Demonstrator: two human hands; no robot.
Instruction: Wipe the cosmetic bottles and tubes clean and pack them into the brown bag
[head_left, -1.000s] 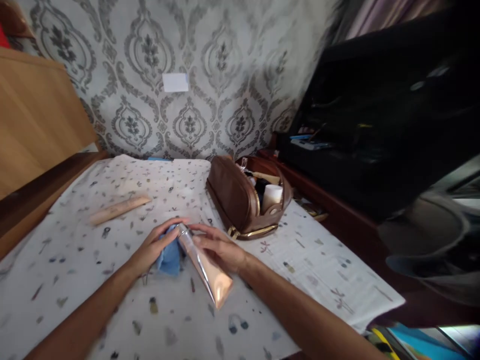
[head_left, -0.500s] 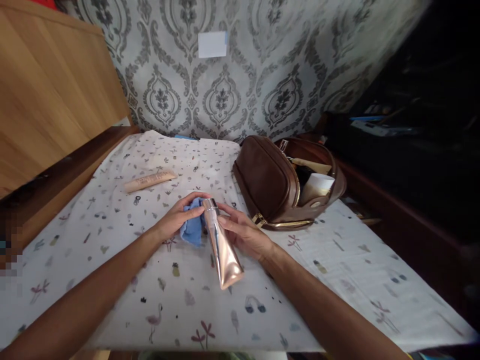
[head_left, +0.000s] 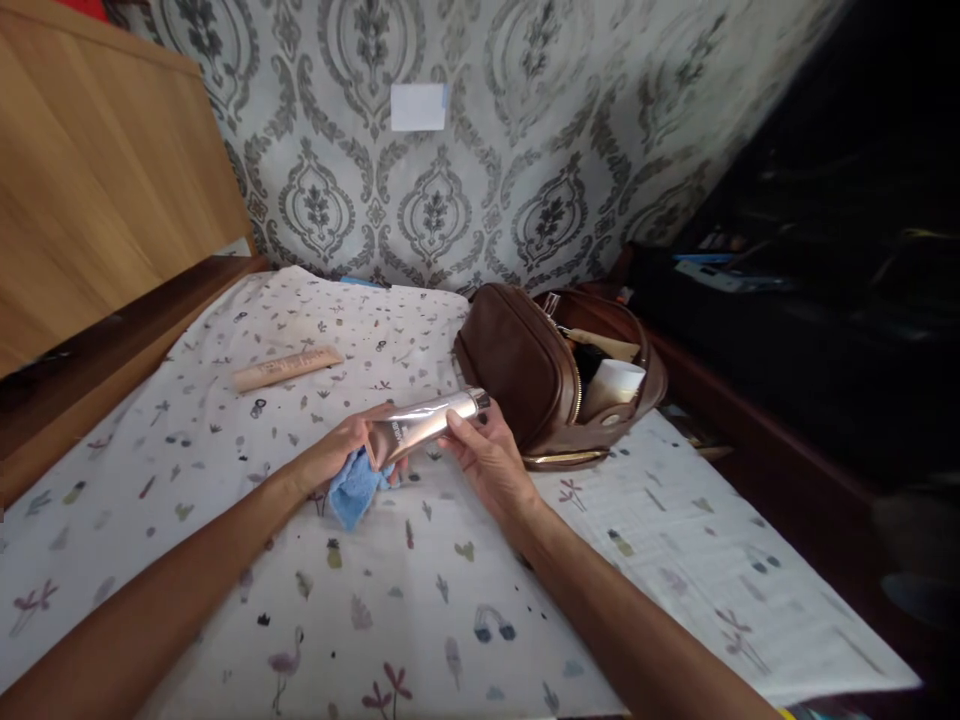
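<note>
A shiny rose-gold cosmetic tube [head_left: 420, 426] is held above the cloth-covered table, its silver cap pointing right. My right hand [head_left: 491, 455] grips it near the cap, thumb on top. My left hand [head_left: 341, 450] is closed round a blue cloth [head_left: 355, 490] that hangs below the tube's flat end; its fingers pass partly behind the tube. Beyond them, a beige tube [head_left: 287, 369] lies on the patterned tablecloth.
An unzipped brown bag [head_left: 517, 355] stands right of my hands, with a white-capped container [head_left: 616, 383] and other items inside. A wooden cabinet [head_left: 112, 170] is at the left. Patterned wallpaper [head_left: 435, 205] backs the table, with a white card [head_left: 418, 107] on it.
The rose-gold tube has turned from cap-away and flat end toward me to lying crosswise, cap right. My left hand and the blue cloth have moved to the flat end.
</note>
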